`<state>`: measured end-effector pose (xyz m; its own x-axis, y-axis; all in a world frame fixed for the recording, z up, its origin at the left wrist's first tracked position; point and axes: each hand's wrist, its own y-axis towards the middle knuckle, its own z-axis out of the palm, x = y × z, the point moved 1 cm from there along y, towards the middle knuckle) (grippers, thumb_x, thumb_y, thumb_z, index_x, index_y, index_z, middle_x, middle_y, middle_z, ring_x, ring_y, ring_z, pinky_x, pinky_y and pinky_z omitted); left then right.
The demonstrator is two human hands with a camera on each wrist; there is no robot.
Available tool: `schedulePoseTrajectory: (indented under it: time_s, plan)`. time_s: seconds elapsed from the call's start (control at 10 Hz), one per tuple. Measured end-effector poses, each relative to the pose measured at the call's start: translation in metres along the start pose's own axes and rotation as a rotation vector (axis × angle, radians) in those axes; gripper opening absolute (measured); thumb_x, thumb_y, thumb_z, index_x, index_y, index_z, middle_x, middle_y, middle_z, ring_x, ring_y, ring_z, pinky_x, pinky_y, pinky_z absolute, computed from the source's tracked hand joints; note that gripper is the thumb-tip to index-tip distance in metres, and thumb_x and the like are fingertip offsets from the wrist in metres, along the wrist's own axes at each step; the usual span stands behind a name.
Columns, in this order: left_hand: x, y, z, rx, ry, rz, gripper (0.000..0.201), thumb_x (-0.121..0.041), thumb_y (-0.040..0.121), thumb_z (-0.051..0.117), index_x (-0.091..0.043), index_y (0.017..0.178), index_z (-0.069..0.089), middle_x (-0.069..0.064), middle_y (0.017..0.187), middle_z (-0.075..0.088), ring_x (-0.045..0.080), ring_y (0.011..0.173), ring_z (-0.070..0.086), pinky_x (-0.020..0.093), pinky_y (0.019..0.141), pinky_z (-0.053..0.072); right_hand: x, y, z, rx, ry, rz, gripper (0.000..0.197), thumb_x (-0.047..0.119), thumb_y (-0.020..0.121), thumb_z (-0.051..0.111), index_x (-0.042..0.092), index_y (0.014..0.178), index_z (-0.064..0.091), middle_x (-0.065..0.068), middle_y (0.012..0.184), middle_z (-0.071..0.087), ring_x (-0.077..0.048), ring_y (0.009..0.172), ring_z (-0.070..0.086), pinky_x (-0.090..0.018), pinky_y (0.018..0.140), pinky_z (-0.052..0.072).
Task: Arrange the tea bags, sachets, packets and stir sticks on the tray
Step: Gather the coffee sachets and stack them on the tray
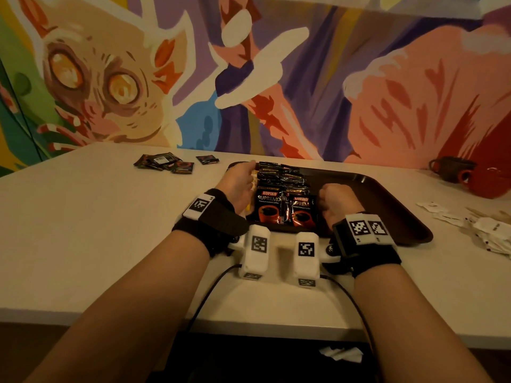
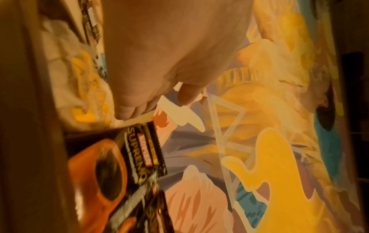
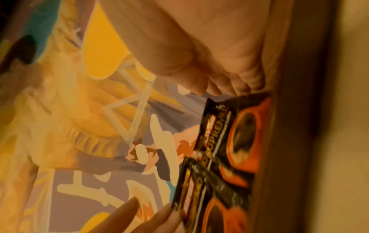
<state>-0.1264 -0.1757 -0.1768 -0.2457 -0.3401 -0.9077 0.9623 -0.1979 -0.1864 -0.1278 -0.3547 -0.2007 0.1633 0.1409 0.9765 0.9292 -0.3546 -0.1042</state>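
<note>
Now both hands flank the coffee packets [image 1: 282,194] on the tray [image 1: 387,200], whether gripping them unclear.

mural wall [image 1: 304,78] | white table [image 1: 83,230] | dark mug [image 1: 450,168] | red mug [image 1: 486,183]

I seem to be in a café or a hospitality lounge: a big painted mural [image 1: 249,73] covers the wall behind the pale table [image 1: 83,230], instant-coffee packets [image 1: 269,205] fill a serving tray [image 1: 387,205], and mugs [image 1: 453,168] wait nearby.
</note>
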Motion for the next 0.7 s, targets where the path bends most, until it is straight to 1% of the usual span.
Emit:
schedulePoseTrajectory:
  time_s: [0.1,0.2,0.3,0.4,0.5,0.6,0.7]
  plan:
    - [-0.015,0.018,-0.015,-0.011,-0.004,0.032,0.057,-0.028,0.103,0.033,-0.002,0.15,0.015,0.016,0.158,0.013,0.026,0.146,0.01,0.037,0.117,0.011,0.011,0.009,-0.01,0.037,0.109,0.076,0.019,0.003,0.093,0.04,0.01,0.087,0.056,-0.006,0.089,0.055,-0.017,0.081,0.053,-0.032,0.082,0.043]
    - [-0.03,0.026,-0.022,0.044,-0.006,0.022,0.063,-0.035,0.103,0.03,0.0,0.15,0.007,0.018,0.158,0.007,0.028,0.147,0.004,0.039,0.119,0.008,0.028,0.013,-0.018,0.157,0.184,0.164,0.044,0.015,0.1,0.035,0.002,0.142,0.034,-0.015,0.149,0.034,-0.029,0.139,0.03,-0.043,0.117,0.016]
    - [-0.048,0.035,-0.023,0.094,0.029,-0.05,0.07,-0.043,0.102,0.027,0.0,0.15,0.0,0.018,0.158,0.0,0.029,0.147,-0.001,0.042,0.119,0.005,0.039,0.023,-0.021,0.245,0.157,0.204,0.058,0.032,0.102,0.03,0.001,0.149,0.014,-0.019,0.156,0.013,-0.032,0.145,0.013,-0.044,0.117,0.008]
    - [-0.056,0.05,-0.019,0.101,0.09,-0.129,0.075,-0.051,0.101,0.023,0.0,0.149,-0.004,0.017,0.158,-0.005,0.029,0.146,-0.004,0.042,0.118,0.003,0.043,0.033,-0.019,0.297,0.146,0.275,0.065,0.042,0.101,0.026,0.002,0.149,0.008,-0.02,0.156,0.009,-0.033,0.145,0.009,-0.045,0.117,0.007]
    - [-0.059,0.066,-0.014,0.1,0.129,-0.185,0.078,-0.055,0.099,0.02,0.001,0.149,-0.005,0.018,0.158,-0.005,0.029,0.146,-0.004,0.041,0.118,0.003,0.045,0.044,-0.017,0.335,0.136,0.323,0.07,0.048,0.1,0.023,0.001,0.149,0.006,-0.02,0.156,0.007,-0.034,0.145,0.007,-0.045,0.117,0.007]
    - [-0.056,0.075,-0.005,0.113,0.2,-0.255,0.082,-0.057,0.099,0.018,0.005,0.148,-0.001,0.021,0.157,0.004,0.031,0.146,0.006,0.04,0.117,0.009,0.047,0.054,-0.013,0.358,0.122,0.357,0.072,0.05,0.099,0.021,0.0,0.148,0.005,-0.021,0.156,0.007,-0.034,0.145,0.008,-0.045,0.117,0.008]
    - [-0.052,0.084,0.001,0.115,0.251,-0.291,0.08,-0.057,0.099,0.017,0.006,0.147,0.011,0.021,0.15,0.024,0.033,0.142,0.02,0.039,0.113,0.021,0.048,0.065,-0.009,0.397,0.068,0.377,0.074,0.052,0.099,0.019,-0.002,0.148,0.01,-0.022,0.154,0.017,-0.032,0.142,0.02,-0.043,0.118,0.014]
